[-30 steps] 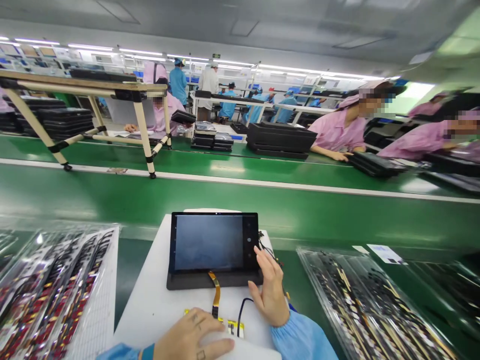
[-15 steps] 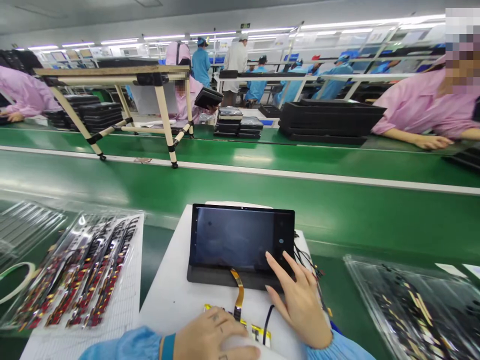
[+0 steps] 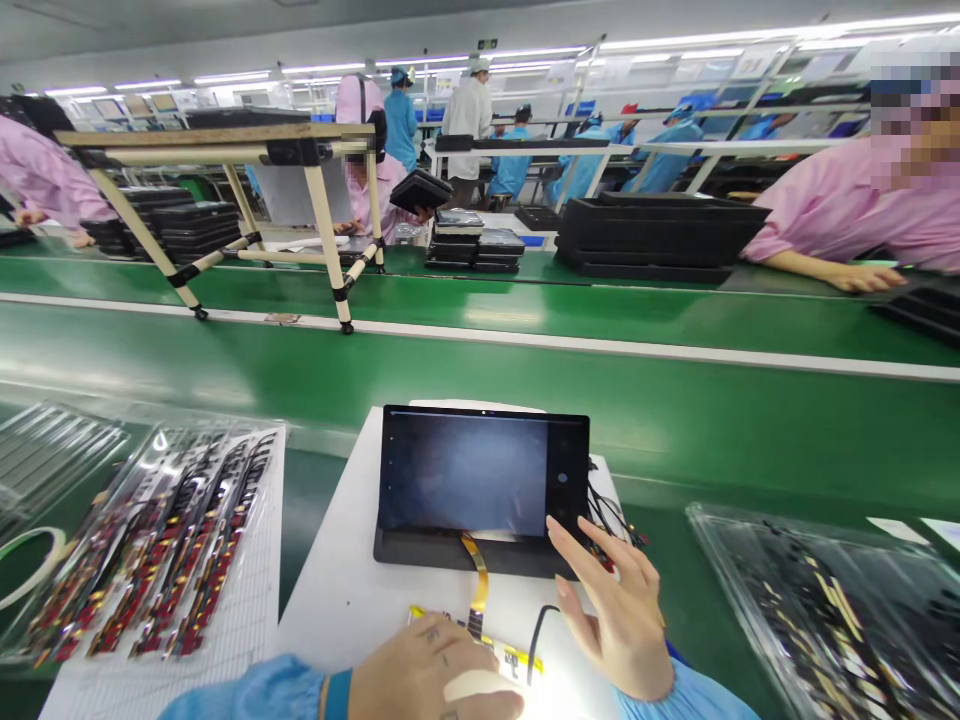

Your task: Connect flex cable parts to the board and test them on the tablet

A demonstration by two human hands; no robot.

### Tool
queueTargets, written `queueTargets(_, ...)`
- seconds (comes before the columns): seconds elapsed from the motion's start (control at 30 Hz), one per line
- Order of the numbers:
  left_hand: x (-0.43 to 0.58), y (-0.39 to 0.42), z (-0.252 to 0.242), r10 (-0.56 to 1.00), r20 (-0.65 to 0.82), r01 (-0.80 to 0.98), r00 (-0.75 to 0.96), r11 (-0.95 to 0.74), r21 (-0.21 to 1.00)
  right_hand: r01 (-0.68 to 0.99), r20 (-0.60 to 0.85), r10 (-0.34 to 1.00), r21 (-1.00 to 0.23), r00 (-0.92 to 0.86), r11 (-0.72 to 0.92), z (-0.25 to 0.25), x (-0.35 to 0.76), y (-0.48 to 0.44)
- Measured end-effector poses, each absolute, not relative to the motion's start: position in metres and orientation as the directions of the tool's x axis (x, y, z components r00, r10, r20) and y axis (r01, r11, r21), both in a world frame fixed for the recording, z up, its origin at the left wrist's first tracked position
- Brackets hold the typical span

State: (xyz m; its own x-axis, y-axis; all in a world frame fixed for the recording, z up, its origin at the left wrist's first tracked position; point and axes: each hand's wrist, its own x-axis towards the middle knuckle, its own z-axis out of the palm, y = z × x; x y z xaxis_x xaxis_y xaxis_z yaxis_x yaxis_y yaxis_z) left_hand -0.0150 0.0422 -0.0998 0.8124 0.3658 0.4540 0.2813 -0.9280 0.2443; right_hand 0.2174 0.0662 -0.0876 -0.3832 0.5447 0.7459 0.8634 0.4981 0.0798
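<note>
A tablet screen [image 3: 469, 475] leans on a dark stand on the white work board [image 3: 330, 570]; it is lit with a grey picture and a round button at its right side. From its lower edge an orange flex cable [image 3: 478, 585] runs down to a yellow-edged strip [image 3: 517, 660]. My left hand [image 3: 427, 670] lies over that strip with its fingers bent together; what they hold is hidden. A bright white light glows beside its fingertips. My right hand [image 3: 619, 610] hovers at the screen's lower right corner, fingers apart, holding nothing. Near it curves a black cable [image 3: 536, 640].
On the left lies a clear tray [image 3: 172, 540] of dark and red flex parts, beside a tape roll [image 3: 30, 570]. Another clear tray [image 3: 817, 620] of parts is at right. Behind runs a green conveyor [image 3: 675, 420] with a pipe-legged rack [image 3: 330, 230]. Co-workers in pink sit beyond.
My right hand has drawn back right and slightly down from the screen. The screen picture has become brighter, and a white light now shines by my left hand's fingertips.
</note>
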Motion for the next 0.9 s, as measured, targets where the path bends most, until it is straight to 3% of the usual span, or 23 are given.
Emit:
queueTargets(0.2,-0.0156,0.0412,-0.1051,0.388,0.419,0.298,0.821,-0.917,0.266,0.867,0.743,0.564,0.043,-0.36,0.496,-0.0865,0.2172,0.066)
queueTargets(0.63,-0.0123,0.0418,-0.106,0.409,0.502,0.29,0.762,-0.909,0.3,0.874,0.728,0.602,-0.008,-0.328,0.486,-0.091,0.2191,0.0667)
queueTargets(0.9,-0.0167,0.0409,-0.1019,0.407,0.416,0.292,0.813,-0.904,0.313,0.864,0.713,0.612,-0.016,-0.343,0.503,-0.0937,0.221,0.0664)
